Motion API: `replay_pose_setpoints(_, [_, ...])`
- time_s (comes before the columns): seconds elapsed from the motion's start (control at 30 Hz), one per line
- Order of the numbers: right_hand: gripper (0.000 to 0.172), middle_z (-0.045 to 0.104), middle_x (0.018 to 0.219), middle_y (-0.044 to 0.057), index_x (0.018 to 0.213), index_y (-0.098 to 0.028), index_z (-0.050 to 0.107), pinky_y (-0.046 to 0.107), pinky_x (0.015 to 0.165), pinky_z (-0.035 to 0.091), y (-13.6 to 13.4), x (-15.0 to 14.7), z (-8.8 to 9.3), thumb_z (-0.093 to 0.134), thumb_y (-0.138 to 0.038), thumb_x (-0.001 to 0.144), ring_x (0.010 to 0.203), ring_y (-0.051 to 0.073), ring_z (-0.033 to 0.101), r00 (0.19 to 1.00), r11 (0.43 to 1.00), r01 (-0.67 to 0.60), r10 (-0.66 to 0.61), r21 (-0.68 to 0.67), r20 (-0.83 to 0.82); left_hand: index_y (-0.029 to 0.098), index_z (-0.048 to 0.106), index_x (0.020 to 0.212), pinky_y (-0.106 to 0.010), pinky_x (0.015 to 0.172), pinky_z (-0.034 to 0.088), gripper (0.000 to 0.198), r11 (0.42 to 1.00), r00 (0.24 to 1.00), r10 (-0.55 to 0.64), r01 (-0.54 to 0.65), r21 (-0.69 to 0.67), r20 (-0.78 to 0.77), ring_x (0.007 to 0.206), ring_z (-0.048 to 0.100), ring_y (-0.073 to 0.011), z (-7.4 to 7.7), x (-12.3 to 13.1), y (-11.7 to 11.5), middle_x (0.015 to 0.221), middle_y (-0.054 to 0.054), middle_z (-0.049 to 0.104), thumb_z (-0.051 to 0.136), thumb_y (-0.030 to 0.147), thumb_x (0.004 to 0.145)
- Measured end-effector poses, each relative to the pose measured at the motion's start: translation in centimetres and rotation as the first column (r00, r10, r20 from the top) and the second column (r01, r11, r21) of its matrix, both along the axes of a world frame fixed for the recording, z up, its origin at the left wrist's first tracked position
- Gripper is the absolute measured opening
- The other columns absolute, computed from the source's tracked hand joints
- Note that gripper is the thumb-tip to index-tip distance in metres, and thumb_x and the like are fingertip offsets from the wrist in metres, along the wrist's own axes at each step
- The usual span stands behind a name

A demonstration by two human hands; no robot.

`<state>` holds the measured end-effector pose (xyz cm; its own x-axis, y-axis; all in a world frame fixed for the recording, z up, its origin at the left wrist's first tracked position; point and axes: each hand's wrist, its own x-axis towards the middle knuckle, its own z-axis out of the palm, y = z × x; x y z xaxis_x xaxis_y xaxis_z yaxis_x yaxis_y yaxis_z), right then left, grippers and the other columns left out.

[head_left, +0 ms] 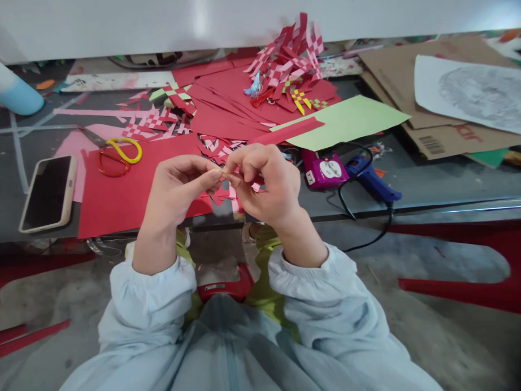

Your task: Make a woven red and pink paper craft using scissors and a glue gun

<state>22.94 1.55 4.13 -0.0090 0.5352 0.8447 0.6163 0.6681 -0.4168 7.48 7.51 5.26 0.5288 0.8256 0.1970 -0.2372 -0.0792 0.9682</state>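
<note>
Nearest to you are your pale blue sleeves [154,293], raised from your lap over the table edge [427,209]. Your left hand [179,187] and right hand [266,182] meet tip to tip just above that edge. On each hand the thumb and forefinger are closed narrow, pinching a small paper piece [228,196] made of red and pink strips. The other fingers curl loosely. Most of the piece is hidden behind your fingers, and only its lower bits show beneath them.

Under your left hand lies a large red sheet [122,206] that reaches the table edge. A phone [49,193] rests face up just beside it at the far left. 1 pair of scissors [116,155] with a yellow and a red handle lies on the sheet's far corner.

To the right of your right hand sits a magenta box [325,171], and just beside it a blue glue gun [372,182]. Its black cable [366,233] drops over the edge.

Farther back a light green sheet [354,119] lies partly over loose red paper. Beyond that a heap of woven red and pink pieces [293,54] is piled against the white wall [122,21]. At the far right, cardboard [394,65] carries a white sheet with a grey drawing [472,92].
</note>
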Motion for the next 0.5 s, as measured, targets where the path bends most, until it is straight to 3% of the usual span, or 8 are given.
replay_pose_setpoints(0.3, [0.02,0.06,0.08,-0.002,0.082,-0.025,0.04,0.028,0.061,0.05,0.06,-0.04,0.36,0.052,-0.01,0.089,0.071,0.012,0.061,0.998,0.999,-0.01,0.007,0.049,0.059,0.02,0.074,0.07,-0.02,0.05,0.048,0.018,1.0,0.999,0.018,-0.018,0.005,-0.04,0.052,0.059,-0.0077,0.12,-0.11,-0.05,0.06,0.001,0.066,0.084,0.035,0.067])
replay_pose_setpoints(0.5, [0.016,0.058,0.083,-0.001,0.087,-0.025,0.04,0.031,0.065,0.051,-0.01,0.13,0.19,0.051,-0.014,0.09,0.075,0.013,0.06,0.996,0.999,-0.013,0.017,-0.045,0.086,0.018,0.073,0.072,-0.021,0.053,0.05,0.022,0.999,0.997,0.032,-0.032,-0.003,-0.068,0.053,0.06,-0.0082,0.19,-0.22,0.01,0.064,0.0,0.068,0.085,0.036,0.066])
